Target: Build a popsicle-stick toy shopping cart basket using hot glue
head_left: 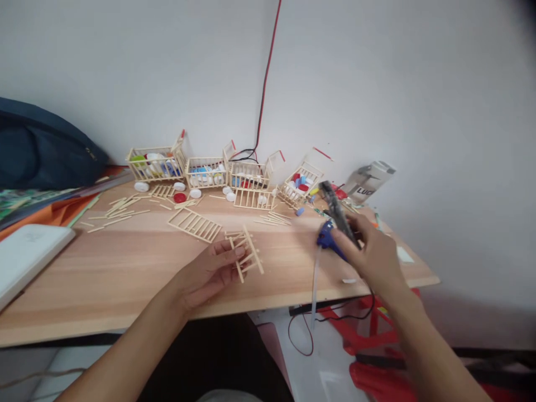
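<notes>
My left hand [209,271] rests on the wooden table [125,279] with its fingers closed on a small ladder-like frame of wooden sticks [247,251]. My right hand [372,254] is wrapped round a blue and black glue gun [333,223], held just above the table's right end with its nozzle pointing up and away. A clear glue stick [315,285] hangs from the back of the gun past the table edge, and a black cord loops below.
Several little stick carts [205,170] filled with coloured bottle caps line the wall. Loose sticks [121,212] and flat stick panels [195,224] lie about. A dark bag [37,148], a white device [25,251], a grey box [368,181] and a red stool [377,329] are nearby.
</notes>
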The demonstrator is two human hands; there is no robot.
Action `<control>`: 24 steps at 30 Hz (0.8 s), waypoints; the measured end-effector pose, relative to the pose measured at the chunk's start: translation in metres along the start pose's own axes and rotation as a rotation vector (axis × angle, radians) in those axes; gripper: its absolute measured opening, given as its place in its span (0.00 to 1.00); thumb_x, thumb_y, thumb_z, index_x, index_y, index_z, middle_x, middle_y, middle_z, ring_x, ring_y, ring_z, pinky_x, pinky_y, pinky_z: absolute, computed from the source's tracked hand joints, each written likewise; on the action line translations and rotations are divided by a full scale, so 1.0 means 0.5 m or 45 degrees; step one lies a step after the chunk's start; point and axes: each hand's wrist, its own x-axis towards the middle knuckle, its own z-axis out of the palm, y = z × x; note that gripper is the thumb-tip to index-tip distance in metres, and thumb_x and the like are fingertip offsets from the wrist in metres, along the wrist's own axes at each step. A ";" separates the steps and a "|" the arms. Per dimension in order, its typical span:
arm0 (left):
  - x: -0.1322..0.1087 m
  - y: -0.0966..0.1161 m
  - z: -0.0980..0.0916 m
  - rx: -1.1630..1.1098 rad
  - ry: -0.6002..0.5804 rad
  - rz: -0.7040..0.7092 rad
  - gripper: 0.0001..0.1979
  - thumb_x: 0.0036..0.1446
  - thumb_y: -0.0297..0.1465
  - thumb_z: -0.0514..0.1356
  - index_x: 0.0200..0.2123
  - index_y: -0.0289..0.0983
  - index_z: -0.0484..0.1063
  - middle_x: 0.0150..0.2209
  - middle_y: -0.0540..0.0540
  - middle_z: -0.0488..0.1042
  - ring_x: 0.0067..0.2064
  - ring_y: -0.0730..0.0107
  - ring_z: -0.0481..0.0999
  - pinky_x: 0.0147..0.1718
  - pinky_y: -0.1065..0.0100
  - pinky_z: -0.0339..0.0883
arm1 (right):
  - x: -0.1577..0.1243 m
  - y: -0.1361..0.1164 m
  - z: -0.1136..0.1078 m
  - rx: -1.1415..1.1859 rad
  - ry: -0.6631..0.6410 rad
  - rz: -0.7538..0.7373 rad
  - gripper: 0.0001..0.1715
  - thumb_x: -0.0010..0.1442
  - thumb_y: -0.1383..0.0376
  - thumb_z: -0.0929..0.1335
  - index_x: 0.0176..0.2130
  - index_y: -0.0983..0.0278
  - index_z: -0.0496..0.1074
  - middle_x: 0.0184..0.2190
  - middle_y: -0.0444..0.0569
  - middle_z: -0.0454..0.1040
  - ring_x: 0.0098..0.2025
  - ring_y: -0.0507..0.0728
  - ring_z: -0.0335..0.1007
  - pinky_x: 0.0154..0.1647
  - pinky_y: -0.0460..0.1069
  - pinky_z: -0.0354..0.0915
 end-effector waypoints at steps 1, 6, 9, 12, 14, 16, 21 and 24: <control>-0.001 0.004 -0.002 -0.001 0.026 0.013 0.06 0.49 0.25 0.71 0.32 0.33 0.78 0.30 0.49 0.76 0.30 0.77 0.75 0.30 0.76 0.71 | 0.017 0.030 -0.006 -0.059 0.036 0.142 0.28 0.58 0.47 0.65 0.49 0.62 0.73 0.36 0.52 0.78 0.36 0.62 0.75 0.37 0.53 0.66; -0.001 0.015 -0.007 -0.011 0.162 0.048 0.07 0.47 0.23 0.71 0.30 0.34 0.78 0.31 0.48 0.78 0.32 0.76 0.77 0.34 0.75 0.75 | 0.069 0.207 0.003 -0.441 -0.074 0.642 0.33 0.55 0.42 0.65 0.39 0.69 0.76 0.28 0.61 0.77 0.33 0.67 0.74 0.31 0.54 0.62; -0.001 0.016 -0.007 -0.004 0.194 0.047 0.05 0.47 0.21 0.70 0.29 0.33 0.78 0.31 0.47 0.79 0.32 0.75 0.78 0.34 0.76 0.75 | 0.055 0.282 0.030 -0.579 -0.156 0.584 0.36 0.55 0.41 0.65 0.42 0.70 0.76 0.32 0.63 0.78 0.37 0.69 0.74 0.32 0.54 0.61; 0.002 0.015 -0.009 0.012 0.208 0.048 0.05 0.48 0.21 0.69 0.30 0.33 0.79 0.31 0.47 0.79 0.32 0.75 0.78 0.34 0.76 0.75 | 0.033 0.317 0.053 -0.602 -0.201 0.482 0.36 0.55 0.42 0.64 0.46 0.69 0.75 0.35 0.62 0.78 0.40 0.69 0.74 0.36 0.54 0.63; 0.005 0.014 -0.009 0.013 0.216 0.039 0.05 0.49 0.21 0.69 0.31 0.32 0.79 0.31 0.46 0.79 0.31 0.75 0.78 0.34 0.76 0.75 | 0.030 0.324 0.065 -0.641 -0.196 0.457 0.36 0.57 0.43 0.63 0.48 0.69 0.74 0.38 0.63 0.77 0.43 0.69 0.73 0.40 0.55 0.63; 0.008 0.014 -0.009 0.004 0.220 0.027 0.05 0.49 0.20 0.69 0.31 0.32 0.79 0.31 0.46 0.80 0.31 0.74 0.78 0.33 0.76 0.75 | 0.040 0.324 0.076 -0.723 -0.170 0.458 0.37 0.58 0.43 0.62 0.48 0.72 0.74 0.40 0.66 0.76 0.45 0.70 0.72 0.44 0.56 0.63; 0.016 0.014 -0.007 0.011 0.235 0.040 0.06 0.48 0.21 0.70 0.32 0.32 0.79 0.33 0.45 0.80 0.33 0.74 0.79 0.33 0.76 0.74 | 0.084 0.316 0.102 -0.870 -0.151 0.538 0.45 0.58 0.40 0.61 0.49 0.79 0.72 0.45 0.74 0.73 0.50 0.74 0.69 0.51 0.60 0.61; 0.018 0.013 -0.009 0.065 0.254 0.054 0.08 0.47 0.23 0.71 0.34 0.32 0.79 0.35 0.45 0.80 0.35 0.73 0.79 0.35 0.76 0.73 | 0.093 0.321 0.111 -0.797 -0.180 0.570 0.49 0.57 0.36 0.59 0.49 0.79 0.71 0.48 0.77 0.71 0.52 0.77 0.68 0.52 0.62 0.60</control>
